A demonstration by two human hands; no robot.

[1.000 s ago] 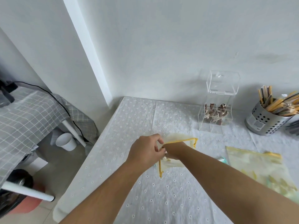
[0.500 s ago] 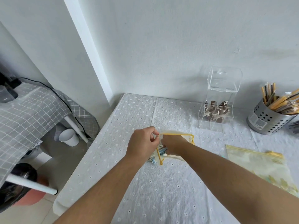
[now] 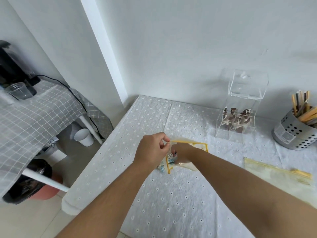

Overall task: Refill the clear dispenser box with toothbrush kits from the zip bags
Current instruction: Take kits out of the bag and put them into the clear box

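White tabletop (image 3: 171,194): left hand (image 3: 151,150) pinching limp zip bag (image 3: 197,146) rim; right hand (image 3: 181,152) is reaching inside, grip hidden.

dispenser box (image 3: 240,107) behind zip bag (image 3: 197,146); utensil holder (image 3: 293,133) right

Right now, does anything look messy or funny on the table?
A little. Some toothbrush kits poke out of the open zip bag onto the tablecloth by the left hand. The right hand is inside the bag. The clear dispenser box stands upright with its lid up. Nothing looks broken.
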